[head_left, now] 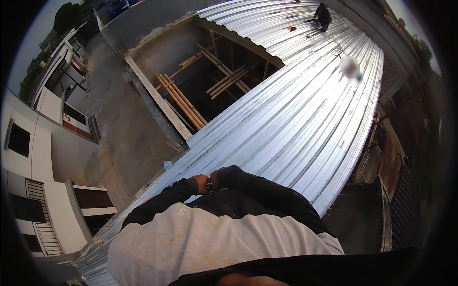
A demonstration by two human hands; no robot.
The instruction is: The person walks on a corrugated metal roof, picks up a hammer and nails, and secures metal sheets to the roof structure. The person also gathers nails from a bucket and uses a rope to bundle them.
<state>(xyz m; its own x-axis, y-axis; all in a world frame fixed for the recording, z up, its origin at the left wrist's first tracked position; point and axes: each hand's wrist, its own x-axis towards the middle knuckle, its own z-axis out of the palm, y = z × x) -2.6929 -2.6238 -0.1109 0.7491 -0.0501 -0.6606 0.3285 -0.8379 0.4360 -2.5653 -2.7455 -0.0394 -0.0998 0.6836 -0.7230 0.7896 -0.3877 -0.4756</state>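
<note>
Low in the middle of the head view, both my forearms in dark sleeves reach over a corrugated metal sheet roof [286, 124]. My left hand [201, 183] is closed on a small dark object [209, 187], perhaps a tool's handle, too hidden to make out. My right hand [214, 178] is closed beside it, partly hidden by my sleeve, apparently on the same object. The hands are close together in front of my grey shirt, above the roof's near left part.
An open bay [181, 57] with wooden poles [181, 100] lies left of the sheets. A crouching co-worker [322, 19] is at the far end, near an orange object [291, 28]; a blurred patch covers something nearer. Left, below the roof edge, are a concrete yard [109, 119] and white buildings.
</note>
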